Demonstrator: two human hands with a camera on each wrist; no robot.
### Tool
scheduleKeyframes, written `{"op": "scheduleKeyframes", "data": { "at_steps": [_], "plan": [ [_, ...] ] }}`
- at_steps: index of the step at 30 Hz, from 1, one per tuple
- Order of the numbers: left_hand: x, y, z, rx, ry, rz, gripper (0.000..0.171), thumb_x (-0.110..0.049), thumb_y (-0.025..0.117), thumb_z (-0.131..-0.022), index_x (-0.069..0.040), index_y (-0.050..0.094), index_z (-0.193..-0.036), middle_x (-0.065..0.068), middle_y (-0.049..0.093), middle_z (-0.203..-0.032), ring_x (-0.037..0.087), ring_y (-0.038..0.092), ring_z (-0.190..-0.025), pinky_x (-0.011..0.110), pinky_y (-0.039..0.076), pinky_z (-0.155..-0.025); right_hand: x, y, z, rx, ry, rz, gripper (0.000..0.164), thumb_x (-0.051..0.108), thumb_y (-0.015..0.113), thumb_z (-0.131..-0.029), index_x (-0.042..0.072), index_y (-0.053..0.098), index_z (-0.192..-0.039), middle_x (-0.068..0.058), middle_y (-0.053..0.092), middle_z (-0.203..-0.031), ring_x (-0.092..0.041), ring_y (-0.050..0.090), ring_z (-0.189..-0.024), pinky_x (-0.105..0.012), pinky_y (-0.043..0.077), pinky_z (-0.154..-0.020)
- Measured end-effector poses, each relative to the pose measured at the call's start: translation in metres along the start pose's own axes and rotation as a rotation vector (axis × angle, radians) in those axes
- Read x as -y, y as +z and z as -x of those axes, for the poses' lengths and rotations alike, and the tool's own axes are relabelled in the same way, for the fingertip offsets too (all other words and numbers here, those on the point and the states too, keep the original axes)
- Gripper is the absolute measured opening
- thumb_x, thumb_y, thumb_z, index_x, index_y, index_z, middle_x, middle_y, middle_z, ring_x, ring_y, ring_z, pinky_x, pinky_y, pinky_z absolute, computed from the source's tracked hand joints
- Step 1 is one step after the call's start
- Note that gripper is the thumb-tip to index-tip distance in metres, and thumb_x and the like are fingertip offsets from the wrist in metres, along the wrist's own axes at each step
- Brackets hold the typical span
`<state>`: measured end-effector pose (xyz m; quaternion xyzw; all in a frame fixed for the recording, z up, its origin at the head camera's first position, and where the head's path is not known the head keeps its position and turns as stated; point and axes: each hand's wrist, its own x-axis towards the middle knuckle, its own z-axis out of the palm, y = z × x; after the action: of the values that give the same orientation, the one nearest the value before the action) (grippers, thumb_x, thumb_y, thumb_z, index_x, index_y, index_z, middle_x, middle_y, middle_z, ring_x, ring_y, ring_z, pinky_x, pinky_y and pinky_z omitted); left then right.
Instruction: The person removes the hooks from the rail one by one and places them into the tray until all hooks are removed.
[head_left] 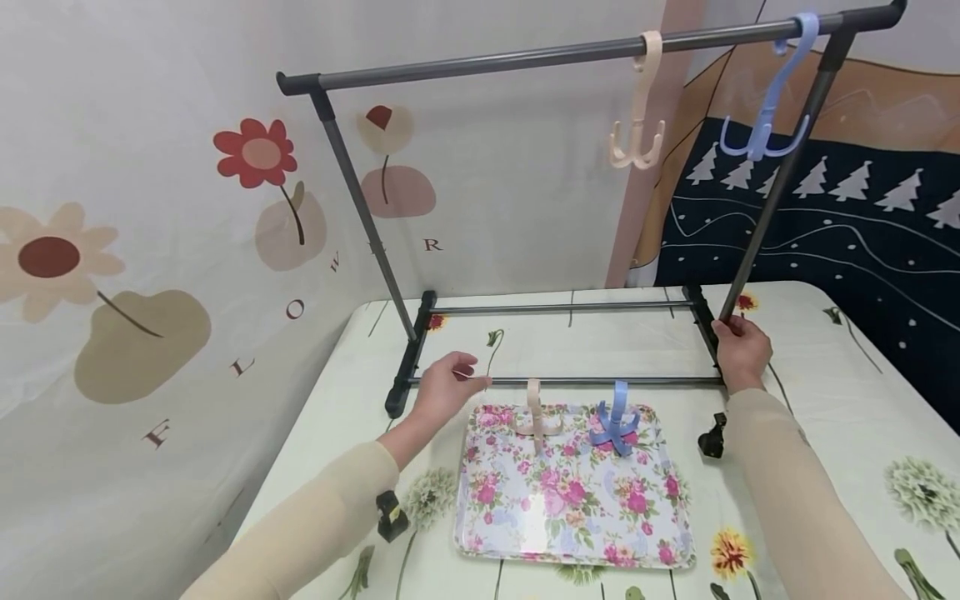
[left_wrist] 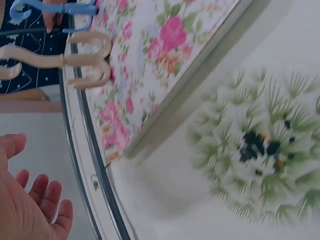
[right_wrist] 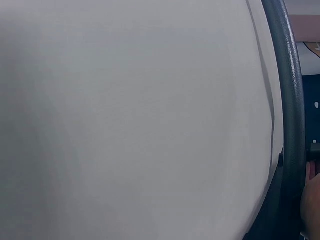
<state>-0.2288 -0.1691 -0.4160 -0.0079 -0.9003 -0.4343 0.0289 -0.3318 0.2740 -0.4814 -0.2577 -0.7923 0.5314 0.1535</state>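
Note:
A grey metal rack [head_left: 480,67] stands on the table, its top bar high over two black feet. My right hand [head_left: 742,350] grips the lower part of the rack's right post [head_left: 772,200]. My left hand [head_left: 450,387] is held near the front crossbar with loosely bent fingers and nothing in them; the left wrist view shows its palm. From the top bar hang a beige hook [head_left: 637,117] and a blue hook [head_left: 765,108]. Another beige hook [head_left: 536,417] and a blue hook [head_left: 617,425] lie at the far edge of a flowered tray [head_left: 573,517].
The tablecloth [head_left: 825,400] is white with printed flowers. Behind the rack hang a pale flowered curtain [head_left: 510,183] and, at right, a dark cloth with printed trees [head_left: 862,242]. Two crossbars [head_left: 555,308] join the rack's feet.

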Motion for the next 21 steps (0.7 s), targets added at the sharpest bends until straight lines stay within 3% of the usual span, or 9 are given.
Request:
{"op": "scheduleKeyframes", "data": {
  "at_steps": [7,16,21],
  "plan": [
    [0.005,-0.03,-0.024,-0.132,-0.051,0.034,0.043,-0.031,0.072,-0.092,-0.005,0.062,-0.124,0.011,0.065,-0.109,0.025,0.063,-0.099,0.037,0.054,-0.079,0.0,0.0,0.0,-0.002,-0.002,-0.001,0.043,0.032,0.053,-0.103,0.005,0.059,-0.136,-0.014,0.06,-0.13,-0.019,0.054,-0.102,-0.034,0.044,-0.09],
    [0.005,-0.075,-0.068,-0.394,-0.079,0.086,0.044,-0.035,0.067,-0.095,-0.006,0.059,-0.127,0.011,0.062,-0.115,0.027,0.058,-0.105,0.041,0.049,-0.085,-0.001,-0.001,-0.001,0.0,-0.006,0.004,0.043,0.031,0.053,-0.103,0.004,0.059,-0.136,-0.014,0.06,-0.129,-0.019,0.054,-0.102,-0.034,0.045,-0.088],
    [0.0,-0.093,-0.085,-0.495,-0.092,0.101,0.044,-0.033,0.066,-0.096,-0.006,0.058,-0.13,0.014,0.062,-0.12,0.029,0.059,-0.105,0.042,0.048,-0.087,-0.001,0.0,0.0,-0.001,-0.019,0.009,0.044,0.031,0.052,-0.103,0.004,0.058,-0.137,-0.015,0.06,-0.13,-0.022,0.054,-0.105,-0.034,0.045,-0.088]
  ]
}}
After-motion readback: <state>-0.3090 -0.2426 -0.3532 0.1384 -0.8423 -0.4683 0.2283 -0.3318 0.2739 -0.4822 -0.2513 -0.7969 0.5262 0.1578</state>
